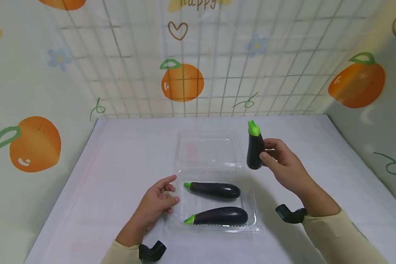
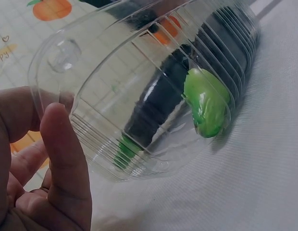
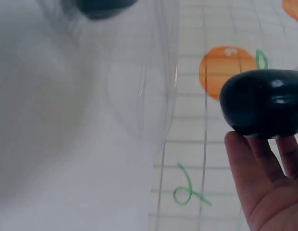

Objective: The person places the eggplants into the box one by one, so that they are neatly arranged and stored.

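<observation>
My right hand (image 1: 288,168) holds an eggplant (image 1: 255,152) by its lower side, upright with the green stem end on top, above the table. In the right wrist view the dark rounded end of this eggplant (image 3: 264,103) rests against the fingertips. A clear plastic clamshell box (image 1: 214,202) lies with its lid (image 1: 208,151) folded back. Inside are a far eggplant (image 1: 214,190) and a near eggplant (image 1: 221,216), both with green ends to the left. My left hand (image 1: 154,203) pinches the box's left rim between thumb and index finger, as the left wrist view shows.
The box stands on a white-covered table (image 1: 125,154). Behind it rises a wire grid (image 1: 231,84) under a sheet printed with oranges; printed sheets also flank both sides. A dark wrist camera (image 1: 291,214) sits on the right wrist, another camera (image 1: 151,252) on the left.
</observation>
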`<state>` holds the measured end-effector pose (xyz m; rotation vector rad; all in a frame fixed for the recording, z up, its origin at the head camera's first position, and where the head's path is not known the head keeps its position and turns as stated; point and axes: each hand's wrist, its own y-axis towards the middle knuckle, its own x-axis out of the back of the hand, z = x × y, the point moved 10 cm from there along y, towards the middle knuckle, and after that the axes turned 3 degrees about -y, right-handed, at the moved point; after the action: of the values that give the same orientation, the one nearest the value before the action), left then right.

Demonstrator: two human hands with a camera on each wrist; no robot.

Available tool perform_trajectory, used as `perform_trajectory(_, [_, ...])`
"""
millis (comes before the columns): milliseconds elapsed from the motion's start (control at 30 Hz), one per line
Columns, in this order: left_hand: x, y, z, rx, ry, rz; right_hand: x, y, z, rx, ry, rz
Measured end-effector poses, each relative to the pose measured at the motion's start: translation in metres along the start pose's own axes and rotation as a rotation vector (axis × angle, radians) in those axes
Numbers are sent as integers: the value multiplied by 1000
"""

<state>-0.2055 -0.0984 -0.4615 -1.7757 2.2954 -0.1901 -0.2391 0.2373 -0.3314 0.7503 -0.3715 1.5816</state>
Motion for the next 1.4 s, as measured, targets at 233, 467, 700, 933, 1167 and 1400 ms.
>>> perform_trajectory(233, [-3,-2,5,-2,11,-29,-17,-4,14,39,52,48])
perform_trajectory(467, [-6,-2,2,-10,-8,-35,-30,-3,26,103,6,69])
perform_trajectory(700, [-3,-6,6,-2,-37,-45,-51,-6,26,85,-85,126])
perform_trajectory(933, [-6,-7,7,-10,-55,-34,-70,-9,24,52,-217,191])
perform_trajectory(1167, [-5,-10,10,5,-56,-42,-87,-12,27,71,-357,222])
perform_trajectory(1400, [-9,-7,6,-14,-77,-20,-85,-15,26,55,-319,223])
